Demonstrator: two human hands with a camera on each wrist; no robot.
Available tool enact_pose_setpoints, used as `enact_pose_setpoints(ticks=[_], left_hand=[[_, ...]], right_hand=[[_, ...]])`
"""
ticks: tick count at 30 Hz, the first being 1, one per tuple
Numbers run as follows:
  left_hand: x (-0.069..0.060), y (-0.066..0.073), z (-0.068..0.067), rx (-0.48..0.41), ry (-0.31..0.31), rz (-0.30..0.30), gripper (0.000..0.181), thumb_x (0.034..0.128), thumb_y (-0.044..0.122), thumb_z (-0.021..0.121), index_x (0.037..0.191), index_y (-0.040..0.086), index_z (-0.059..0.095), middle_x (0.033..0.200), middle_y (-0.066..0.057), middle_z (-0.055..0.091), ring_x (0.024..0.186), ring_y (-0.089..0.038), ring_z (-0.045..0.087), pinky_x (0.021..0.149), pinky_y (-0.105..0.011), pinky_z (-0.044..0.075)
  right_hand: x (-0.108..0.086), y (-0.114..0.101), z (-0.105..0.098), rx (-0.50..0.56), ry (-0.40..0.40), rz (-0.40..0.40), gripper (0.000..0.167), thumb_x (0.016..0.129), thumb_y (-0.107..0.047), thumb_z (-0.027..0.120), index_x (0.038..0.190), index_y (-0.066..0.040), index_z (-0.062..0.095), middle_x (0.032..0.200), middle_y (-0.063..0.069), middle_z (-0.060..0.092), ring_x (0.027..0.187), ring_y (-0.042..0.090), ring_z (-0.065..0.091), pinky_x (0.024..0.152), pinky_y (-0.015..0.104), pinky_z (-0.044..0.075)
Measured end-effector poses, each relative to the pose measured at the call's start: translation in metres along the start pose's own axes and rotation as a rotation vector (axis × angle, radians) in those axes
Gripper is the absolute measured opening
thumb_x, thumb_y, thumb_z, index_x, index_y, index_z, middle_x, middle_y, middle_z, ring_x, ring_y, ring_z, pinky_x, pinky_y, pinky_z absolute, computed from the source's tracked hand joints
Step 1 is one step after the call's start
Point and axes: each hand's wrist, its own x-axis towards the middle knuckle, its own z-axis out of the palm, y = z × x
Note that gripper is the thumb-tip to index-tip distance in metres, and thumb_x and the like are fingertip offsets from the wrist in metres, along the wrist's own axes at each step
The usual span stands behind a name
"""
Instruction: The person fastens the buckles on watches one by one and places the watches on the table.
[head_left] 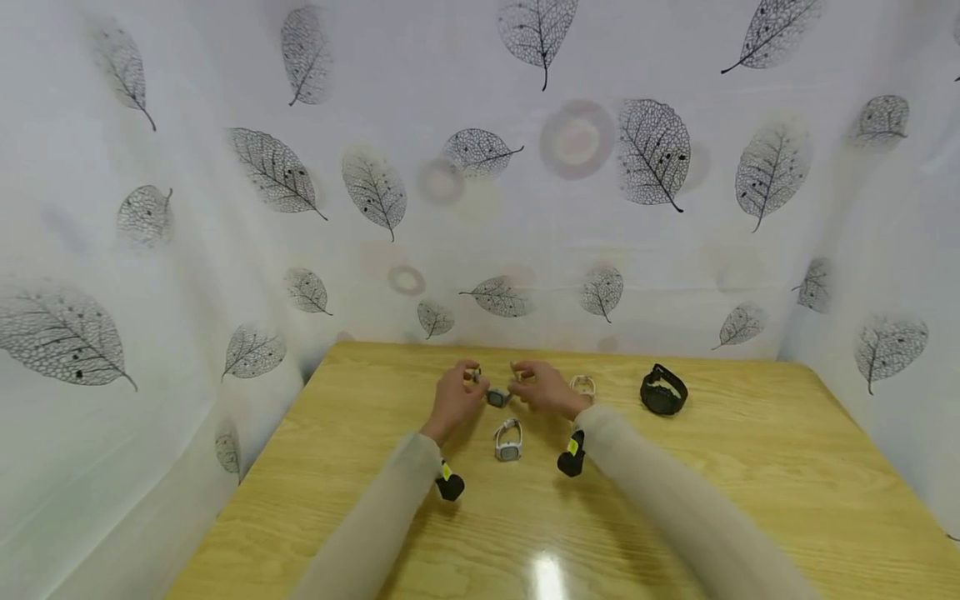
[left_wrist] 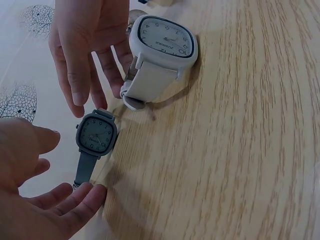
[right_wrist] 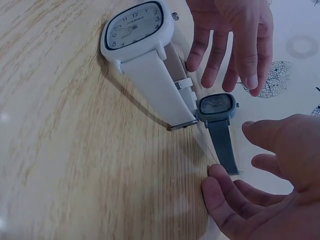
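Observation:
A grey-green wristwatch [head_left: 497, 398] lies on the table between the two hands, its strap stretching towards both sides. In the left wrist view, the left hand [left_wrist: 47, 185] has its thumb and fingers spread apart, fingertips close to one strap end. Whether they touch it I cannot tell. The right hand [right_wrist: 272, 182] is likewise spread at the other strap end in the right wrist view, gripping nothing visible. A white wristwatch [head_left: 508, 450] stands nearer the person, its strap looped behind the square face; neither hand holds it.
Beside the right wrist sits a pale pinkish watch [head_left: 582, 385], partly hidden by the hand. A black watch [head_left: 663, 393] stands further right. The wooden table [head_left: 765, 467] ends at a leaf-patterned curtain [head_left: 555, 250] behind and at both sides.

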Motion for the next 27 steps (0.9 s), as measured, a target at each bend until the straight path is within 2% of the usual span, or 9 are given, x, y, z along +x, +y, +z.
enact_pose_setpoints(ticks=[3, 6, 9, 13, 19, 23, 27], left_hand=[[0.001, -0.002, 0.002, 0.007, -0.013, -0.027, 0.042, 0.0994, 0.016, 0.068, 0.135, -0.003, 0.058, 0.124, -0.028, 0.060, 0.099, -0.034, 0.068, 0.084, -0.045, 0.059], [0.001, -0.004, 0.004, 0.014, -0.019, -0.033, 0.041, 0.0990, 0.015, 0.069, 0.134, -0.004, 0.059, 0.124, -0.029, 0.061, 0.102, -0.036, 0.069, 0.086, -0.046, 0.059], [0.002, -0.004, 0.005, 0.002, -0.021, -0.034, 0.040, 0.0986, 0.013, 0.070, 0.132, -0.005, 0.059, 0.123, -0.029, 0.062, 0.103, -0.037, 0.069, 0.088, -0.047, 0.059], [0.002, -0.006, 0.006, 0.001, -0.020, -0.024, 0.037, 0.0984, 0.011, 0.069, 0.129, -0.007, 0.061, 0.119, -0.026, 0.065, 0.103, -0.035, 0.070, 0.089, -0.047, 0.058], [0.003, -0.009, 0.009, 0.049, -0.019, -0.010, 0.031, 0.0991, 0.011, 0.067, 0.125, -0.006, 0.067, 0.113, -0.020, 0.069, 0.098, -0.031, 0.069, 0.086, -0.045, 0.057], [0.002, -0.010, 0.009, 0.028, -0.036, -0.038, 0.028, 0.1012, 0.012, 0.064, 0.124, -0.004, 0.068, 0.123, -0.020, 0.068, 0.104, -0.032, 0.068, 0.087, -0.044, 0.058], [0.001, -0.011, 0.010, 0.008, -0.044, -0.039, 0.027, 0.1024, 0.011, 0.062, 0.125, -0.004, 0.067, 0.132, -0.023, 0.063, 0.111, -0.035, 0.067, 0.089, -0.045, 0.059]], right_hand=[[0.001, -0.001, 0.002, -0.035, 0.012, -0.012, 0.054, 0.103, -0.018, 0.065, 0.150, 0.001, 0.048, 0.143, 0.029, 0.053, 0.090, 0.025, 0.072, 0.068, 0.036, 0.060], [0.002, -0.002, 0.003, -0.078, 0.017, -0.026, 0.052, 0.103, -0.019, 0.066, 0.148, 0.002, 0.051, 0.142, 0.028, 0.055, 0.091, 0.027, 0.072, 0.075, 0.039, 0.061], [0.004, -0.001, 0.005, -0.161, 0.029, -0.061, 0.048, 0.103, -0.019, 0.065, 0.144, 0.003, 0.055, 0.141, 0.026, 0.057, 0.109, 0.034, 0.068, 0.093, 0.046, 0.057], [0.009, 0.000, 0.009, -0.242, 0.045, -0.090, 0.044, 0.102, -0.018, 0.065, 0.140, 0.004, 0.059, 0.143, 0.023, 0.058, 0.128, 0.041, 0.057, 0.107, 0.053, 0.047], [0.011, 0.000, 0.012, -0.267, 0.059, -0.086, 0.042, 0.101, -0.017, 0.066, 0.137, 0.006, 0.061, 0.141, 0.024, 0.059, 0.129, 0.043, 0.056, 0.108, 0.053, 0.045], [0.011, 0.001, 0.012, -0.283, 0.067, -0.094, 0.040, 0.101, -0.016, 0.067, 0.133, 0.007, 0.064, 0.138, 0.025, 0.061, 0.129, 0.043, 0.056, 0.109, 0.053, 0.045], [0.013, 0.003, 0.012, -0.284, 0.067, -0.090, 0.040, 0.100, -0.016, 0.067, 0.131, 0.008, 0.064, 0.137, 0.025, 0.062, 0.131, 0.043, 0.055, 0.110, 0.052, 0.044]])
